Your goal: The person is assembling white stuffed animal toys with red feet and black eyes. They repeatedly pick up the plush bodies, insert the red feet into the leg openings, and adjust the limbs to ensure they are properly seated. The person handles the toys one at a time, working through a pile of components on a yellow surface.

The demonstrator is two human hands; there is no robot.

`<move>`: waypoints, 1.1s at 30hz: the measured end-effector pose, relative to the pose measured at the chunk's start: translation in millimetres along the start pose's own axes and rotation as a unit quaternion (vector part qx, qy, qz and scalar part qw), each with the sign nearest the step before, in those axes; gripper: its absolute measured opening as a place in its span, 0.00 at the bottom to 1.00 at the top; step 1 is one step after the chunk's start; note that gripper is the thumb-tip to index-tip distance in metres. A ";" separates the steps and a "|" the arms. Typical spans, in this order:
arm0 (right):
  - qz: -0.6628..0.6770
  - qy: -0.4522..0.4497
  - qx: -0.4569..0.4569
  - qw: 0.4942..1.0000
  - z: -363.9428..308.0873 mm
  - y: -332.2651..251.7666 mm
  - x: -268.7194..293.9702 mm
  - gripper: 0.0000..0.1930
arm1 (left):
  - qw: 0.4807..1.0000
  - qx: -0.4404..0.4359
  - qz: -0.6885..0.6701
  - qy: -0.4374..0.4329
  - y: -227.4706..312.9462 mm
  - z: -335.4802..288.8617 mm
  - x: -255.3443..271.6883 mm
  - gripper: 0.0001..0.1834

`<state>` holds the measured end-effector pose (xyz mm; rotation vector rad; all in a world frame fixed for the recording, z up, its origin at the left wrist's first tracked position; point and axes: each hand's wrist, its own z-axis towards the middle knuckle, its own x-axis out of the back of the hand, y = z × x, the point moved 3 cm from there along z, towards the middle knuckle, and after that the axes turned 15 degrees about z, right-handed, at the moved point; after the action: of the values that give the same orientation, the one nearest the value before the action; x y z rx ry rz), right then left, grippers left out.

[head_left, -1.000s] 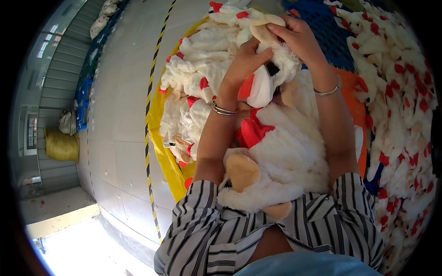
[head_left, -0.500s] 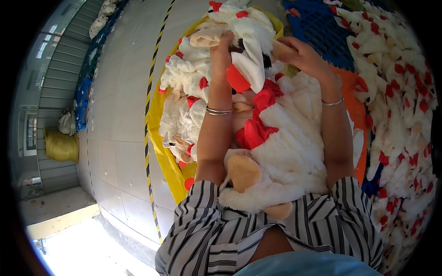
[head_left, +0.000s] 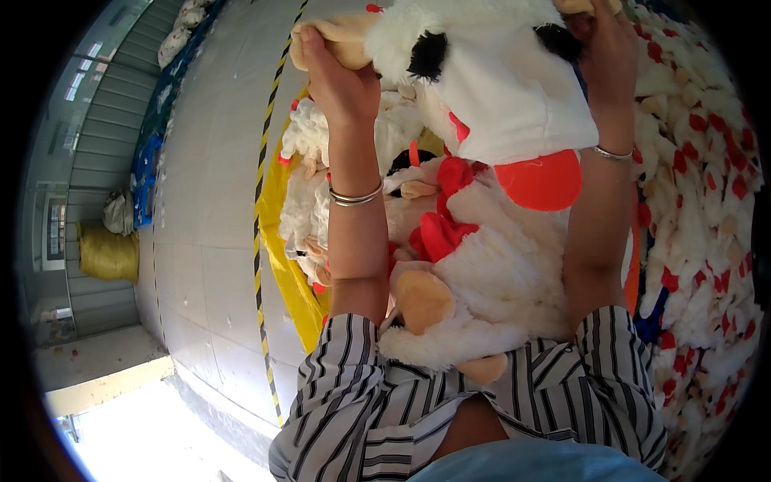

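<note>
Stretched between my hands hangs a white plush animal skin (head_left: 514, 104), unstuffed, with black eye patches, tan ears and a red tongue. My left hand (head_left: 345, 88) is closed on its left ear (head_left: 341, 42). Up at the top right, my right hand (head_left: 609, 56) grips the other ear, which the frame's upper edge partly cuts off. Against my body and below the held piece lies a fluffy white plush skin (head_left: 514, 277) with red parts and a tan ear. More white plush skins (head_left: 301, 213) are heaped beside my left forearm.
A yellow sheet (head_left: 281, 257) lies under the heap at left. Black-and-yellow tape (head_left: 257, 241) runs along the grey floor. To the right spreads a large pile of white and red plush pieces (head_left: 707, 241). A yellow sack (head_left: 108, 253) stands by the far-left wall.
Both hands have lifted the plush skin up and toward me, and have moved apart. Its face is now spread flat, showing both eye patches and the tongue.
</note>
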<state>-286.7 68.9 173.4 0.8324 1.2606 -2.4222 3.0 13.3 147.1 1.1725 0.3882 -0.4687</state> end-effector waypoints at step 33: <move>-0.263 -0.101 -0.126 0.951 -70.5 81.3 -8.2 0.34 | 0.858 0.033 0.508 -0.063 -98.3 -29.0 13.3 0.20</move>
<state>-214.8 79.4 93.7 0.1797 1.8374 -2.5538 -40.3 7.8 53.4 1.2330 -0.3854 0.3765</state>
